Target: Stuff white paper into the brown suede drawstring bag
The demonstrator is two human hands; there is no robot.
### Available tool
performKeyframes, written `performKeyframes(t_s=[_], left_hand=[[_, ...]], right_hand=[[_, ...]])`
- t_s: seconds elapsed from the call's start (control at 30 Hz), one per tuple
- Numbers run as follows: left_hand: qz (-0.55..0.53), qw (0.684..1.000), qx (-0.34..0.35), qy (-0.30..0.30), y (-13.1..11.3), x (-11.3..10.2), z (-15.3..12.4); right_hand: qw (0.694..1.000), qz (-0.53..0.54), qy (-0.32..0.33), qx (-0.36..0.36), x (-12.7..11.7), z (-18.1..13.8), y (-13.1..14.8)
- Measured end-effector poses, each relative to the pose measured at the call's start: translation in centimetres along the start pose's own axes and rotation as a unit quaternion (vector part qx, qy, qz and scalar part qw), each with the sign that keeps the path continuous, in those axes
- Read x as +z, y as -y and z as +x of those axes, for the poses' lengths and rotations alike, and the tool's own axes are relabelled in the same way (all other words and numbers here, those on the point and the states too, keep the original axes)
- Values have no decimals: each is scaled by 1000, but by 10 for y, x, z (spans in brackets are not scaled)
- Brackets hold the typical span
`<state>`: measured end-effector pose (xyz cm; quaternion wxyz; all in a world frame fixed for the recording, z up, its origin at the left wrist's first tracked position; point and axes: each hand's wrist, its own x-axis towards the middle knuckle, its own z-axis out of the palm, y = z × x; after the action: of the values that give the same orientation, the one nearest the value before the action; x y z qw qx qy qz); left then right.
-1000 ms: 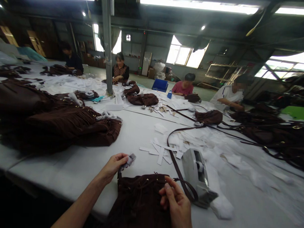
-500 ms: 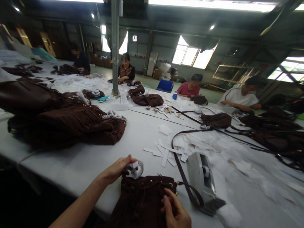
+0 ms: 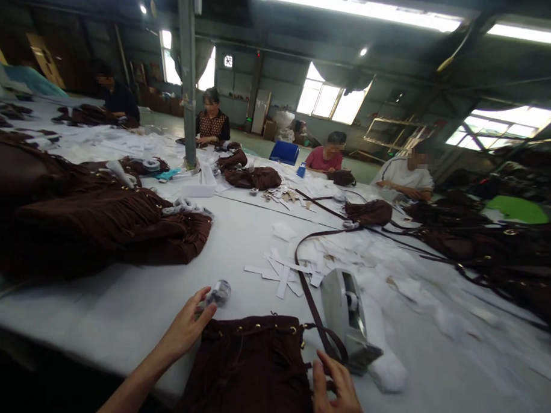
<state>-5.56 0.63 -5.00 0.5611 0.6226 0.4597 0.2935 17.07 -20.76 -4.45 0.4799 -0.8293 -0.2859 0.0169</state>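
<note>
Hands (image 3: 187, 327) on brown bag (image 3: 252, 368), tape dispenser (image 3: 344, 317) beside.

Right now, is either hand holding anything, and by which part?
The left hand pinches a small grey-white wrapped piece at its near end, by the dark brown suede bag. The right hand rests open at the bag's right edge.

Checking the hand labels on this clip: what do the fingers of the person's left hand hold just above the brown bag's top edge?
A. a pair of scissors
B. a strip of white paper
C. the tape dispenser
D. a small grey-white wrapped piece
D: the left hand pinches a small grey-white wrapped piece at the upper left corner of the brown bag; the tape dispenser stands untouched to the right.
</note>
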Motion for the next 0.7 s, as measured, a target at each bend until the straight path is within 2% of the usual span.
performKeyframes(t_s=[0.13,0.23,0.37,0.47,0.53,0.63,0.7], left_hand=[[52,998,-40,17,26,-7,-47],[104,994,-25,32,39,4,-71],[93,996,-8,-15,37,11,-70],[38,997,-16,-68,28,-9,-52],[21,996,-10,-91,25,-30,-42],[25,995,-23,-96,25,-50,-36],[39,994,-35,-99,28,-54,-37]], right_hand=[[997,-13,55,47,-7,-4,-30],[991,38,90,93,6,-21,-27],[976,145,117,117,31,-46,0],[956,226,134,126,43,-57,11],[926,291,144,191,46,-58,12],[835,424,128,326,42,-45,12],[777,505,103,361,38,-31,15]])
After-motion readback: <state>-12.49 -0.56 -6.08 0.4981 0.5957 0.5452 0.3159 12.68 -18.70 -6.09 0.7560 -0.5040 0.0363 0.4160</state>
